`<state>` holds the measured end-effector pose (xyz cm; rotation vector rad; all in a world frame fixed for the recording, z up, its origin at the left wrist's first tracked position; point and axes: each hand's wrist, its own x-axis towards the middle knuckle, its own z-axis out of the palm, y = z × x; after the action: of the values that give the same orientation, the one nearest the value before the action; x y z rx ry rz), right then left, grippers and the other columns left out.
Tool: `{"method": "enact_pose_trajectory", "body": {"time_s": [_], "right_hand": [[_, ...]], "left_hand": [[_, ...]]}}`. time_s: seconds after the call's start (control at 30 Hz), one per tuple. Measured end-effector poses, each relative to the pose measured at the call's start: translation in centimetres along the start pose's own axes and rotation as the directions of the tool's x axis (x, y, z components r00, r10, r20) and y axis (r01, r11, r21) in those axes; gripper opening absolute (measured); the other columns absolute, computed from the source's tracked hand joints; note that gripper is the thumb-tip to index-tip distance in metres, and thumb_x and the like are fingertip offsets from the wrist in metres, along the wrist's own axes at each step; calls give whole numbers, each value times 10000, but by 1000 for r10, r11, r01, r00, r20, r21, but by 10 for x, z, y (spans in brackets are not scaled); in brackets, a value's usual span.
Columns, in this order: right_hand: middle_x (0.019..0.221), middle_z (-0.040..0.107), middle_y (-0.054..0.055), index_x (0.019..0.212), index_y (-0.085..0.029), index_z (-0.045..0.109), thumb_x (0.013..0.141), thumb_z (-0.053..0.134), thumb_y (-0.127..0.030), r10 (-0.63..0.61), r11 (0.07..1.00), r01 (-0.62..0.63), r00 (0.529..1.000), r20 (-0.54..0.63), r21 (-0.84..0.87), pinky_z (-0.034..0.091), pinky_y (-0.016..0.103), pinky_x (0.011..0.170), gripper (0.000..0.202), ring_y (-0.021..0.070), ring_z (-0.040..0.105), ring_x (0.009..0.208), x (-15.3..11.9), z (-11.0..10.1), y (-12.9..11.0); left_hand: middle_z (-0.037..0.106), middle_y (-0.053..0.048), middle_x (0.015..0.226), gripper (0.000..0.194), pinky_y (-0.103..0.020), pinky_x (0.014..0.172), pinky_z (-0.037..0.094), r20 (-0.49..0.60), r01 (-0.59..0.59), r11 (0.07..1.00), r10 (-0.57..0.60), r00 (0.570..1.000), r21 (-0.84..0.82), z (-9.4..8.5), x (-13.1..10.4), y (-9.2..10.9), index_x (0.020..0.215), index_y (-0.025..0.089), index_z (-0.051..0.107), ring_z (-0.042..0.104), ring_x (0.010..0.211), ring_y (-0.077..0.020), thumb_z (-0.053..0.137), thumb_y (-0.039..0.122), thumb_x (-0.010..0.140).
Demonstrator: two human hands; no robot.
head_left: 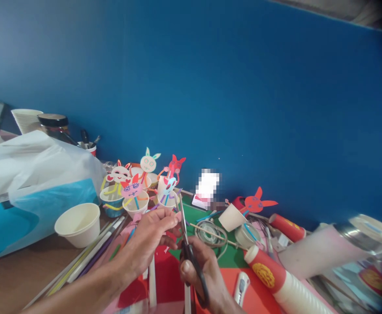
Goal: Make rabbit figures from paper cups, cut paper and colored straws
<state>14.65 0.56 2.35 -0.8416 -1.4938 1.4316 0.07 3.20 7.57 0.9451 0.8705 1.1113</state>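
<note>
My right hand (204,266) grips black-handled scissors (183,220), their blades pointing up and away from me. Pinched in my left hand (151,231) is a small piece of pink paper (178,216), right beside the blades. Whether the blades touch the paper, I cannot tell. Below both hands lie red paper (167,279) and a green sheet (233,257). Just beyond them, paper animal figures stand in cups, among them a pink one (132,189) and a pale blue one (169,186).
A white bowl (78,224) sits to the left beside long thin sticks (92,250). On the right are a white cutter knife (241,288), a stack of paper cups (295,288), a tipped cup (231,218) and a red rabbit figure (256,203). A blue wall (243,87) rises behind.
</note>
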Motion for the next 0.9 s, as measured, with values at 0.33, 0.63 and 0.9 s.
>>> {"method": "enact_pose_trajectory", "body": {"time_s": [0.33, 0.63, 0.9], "right_hand": [[576, 401, -43, 922, -150, 540, 704, 598, -517, 27, 1000, -27, 1000, -12, 16, 270, 179, 405, 431, 60, 333, 453, -1, -2, 4], [557, 419, -47, 909, -152, 543, 708, 616, -487, 24, 1000, -24, 999, -21, 20, 291, 161, 407, 398, 54, 342, 454, -2, -2, 4], [562, 399, -47, 862, -150, 534, 680, 622, -517, 50, 998, -51, 998, -43, -23, 288, 165, 399, 419, 59, 345, 455, -1, -3, 2]], "left_hand": [[526, 3, 604, 143, -229, 481, 437, -25, 0, 1000, 0, 1000, 8, -1, 2, -3, 654, 154, 529, 516, 571, -124, 533, 263, 747], [495, 39, 573, 182, -202, 466, 402, -41, 1, 998, 1, 999, 64, 0, 0, 0, 636, 166, 494, 493, 507, -92, 579, 306, 716], [537, 23, 573, 172, -205, 475, 399, -57, 0, 998, 4, 998, 68, -1, 2, 1, 627, 161, 517, 508, 518, -101, 586, 298, 706]]}}
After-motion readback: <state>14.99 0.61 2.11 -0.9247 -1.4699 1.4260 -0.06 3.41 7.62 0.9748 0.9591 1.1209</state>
